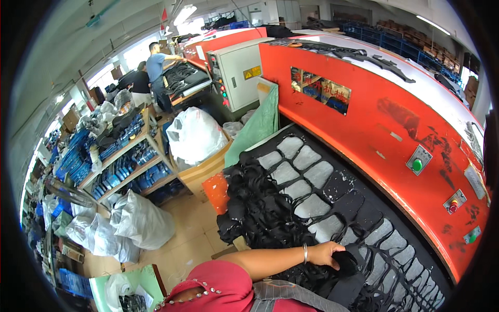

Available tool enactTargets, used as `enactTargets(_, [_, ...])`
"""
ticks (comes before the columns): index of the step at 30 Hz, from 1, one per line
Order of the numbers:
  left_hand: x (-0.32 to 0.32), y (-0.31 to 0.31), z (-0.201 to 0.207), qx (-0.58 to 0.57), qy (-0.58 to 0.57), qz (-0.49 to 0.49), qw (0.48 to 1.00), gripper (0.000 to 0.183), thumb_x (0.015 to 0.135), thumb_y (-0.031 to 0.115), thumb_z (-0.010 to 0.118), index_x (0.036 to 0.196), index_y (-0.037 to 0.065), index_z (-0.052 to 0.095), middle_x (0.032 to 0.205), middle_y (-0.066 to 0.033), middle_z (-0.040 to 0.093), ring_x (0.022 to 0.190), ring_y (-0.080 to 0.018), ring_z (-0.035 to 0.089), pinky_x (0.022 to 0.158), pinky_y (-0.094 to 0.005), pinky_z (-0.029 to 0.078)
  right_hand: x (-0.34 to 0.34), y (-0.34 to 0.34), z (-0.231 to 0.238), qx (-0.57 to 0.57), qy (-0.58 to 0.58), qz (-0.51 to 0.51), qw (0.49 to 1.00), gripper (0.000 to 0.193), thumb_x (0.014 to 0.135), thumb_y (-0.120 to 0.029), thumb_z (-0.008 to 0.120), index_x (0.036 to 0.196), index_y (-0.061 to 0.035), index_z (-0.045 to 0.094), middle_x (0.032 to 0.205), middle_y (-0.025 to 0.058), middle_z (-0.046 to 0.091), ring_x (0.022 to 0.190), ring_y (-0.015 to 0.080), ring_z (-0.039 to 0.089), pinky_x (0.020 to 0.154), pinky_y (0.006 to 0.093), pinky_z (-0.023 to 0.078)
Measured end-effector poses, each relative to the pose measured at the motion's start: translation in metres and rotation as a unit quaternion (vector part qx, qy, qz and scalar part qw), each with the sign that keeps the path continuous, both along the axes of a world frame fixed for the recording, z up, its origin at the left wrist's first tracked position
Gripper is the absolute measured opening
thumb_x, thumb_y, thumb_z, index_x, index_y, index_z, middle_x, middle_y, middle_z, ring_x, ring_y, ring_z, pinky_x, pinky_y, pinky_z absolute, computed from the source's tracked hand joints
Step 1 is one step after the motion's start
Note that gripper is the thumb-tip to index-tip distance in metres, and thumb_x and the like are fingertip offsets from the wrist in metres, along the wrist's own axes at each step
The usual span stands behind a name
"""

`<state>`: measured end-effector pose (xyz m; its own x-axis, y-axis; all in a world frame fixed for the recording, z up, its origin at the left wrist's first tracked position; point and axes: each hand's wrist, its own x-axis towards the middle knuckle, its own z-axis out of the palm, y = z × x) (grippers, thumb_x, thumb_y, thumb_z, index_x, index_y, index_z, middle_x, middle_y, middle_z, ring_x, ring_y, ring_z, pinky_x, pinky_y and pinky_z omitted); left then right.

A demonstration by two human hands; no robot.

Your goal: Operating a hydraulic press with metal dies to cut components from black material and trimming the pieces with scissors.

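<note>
My left hand (330, 255), with a silver bangle at the wrist, reaches across to a dark piece of black material (347, 264). Its fingers are closed on the edge of that piece, over the near part of the work table. Beside it lies a big tangled heap of black cut-out scraps (260, 203). Beyond the hand, a black sheet with cut-out openings (358, 213) spreads along the table, and grey shows through many of its gaps. My right hand does not show.
A red machine (364, 114) with green and red buttons runs along the right. White bags (140, 221) stand on the floor at left, near a shelf (130, 177) of blue items. Two people (156, 67) stand farther back by another table.
</note>
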<state>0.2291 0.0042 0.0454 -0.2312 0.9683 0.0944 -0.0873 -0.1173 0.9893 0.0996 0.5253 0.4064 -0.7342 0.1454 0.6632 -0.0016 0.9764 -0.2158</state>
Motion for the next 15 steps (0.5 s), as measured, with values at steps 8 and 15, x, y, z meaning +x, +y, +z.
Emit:
enactTargets(8, [-0.02, 0.009, -0.004, 0.003, 0.142, 0.068, 0.988, 0.034, 0.07, 0.005, 0.08, 0.1, 0.005, 0.064, 0.098, -0.0065, 0.066, 0.095, -0.0181, 0.062, 0.088, -0.0313, 0.047, 0.145, 0.026, -0.029, -0.269, 0.067, 0.08, 0.957, 0.03, 0.094, -0.026, 0.055, 0.116, -0.006, 0.057, 0.084, -0.0019, 0.047, 0.069, 0.004, 0.04, 0.057, 0.0208, 0.025])
enactTargets(15, [-0.047, 0.022, 0.006, 0.092, 0.313, 0.146, 0.934, 0.035, 0.061, -0.012, 0.059, 0.088, 0.008, 0.067, 0.096, -0.0061, 0.07, 0.107, -0.0243, 0.063, 0.102, -0.0439, 0.041, 0.314, -0.078, -0.097, -0.387, -0.092, 0.012, 0.917, 0.05, 0.085, -0.05, 0.056, 0.111, -0.0077, 0.055, 0.074, -0.0053, 0.05, 0.056, 0.0063, 0.046, 0.047, 0.0208, 0.038])
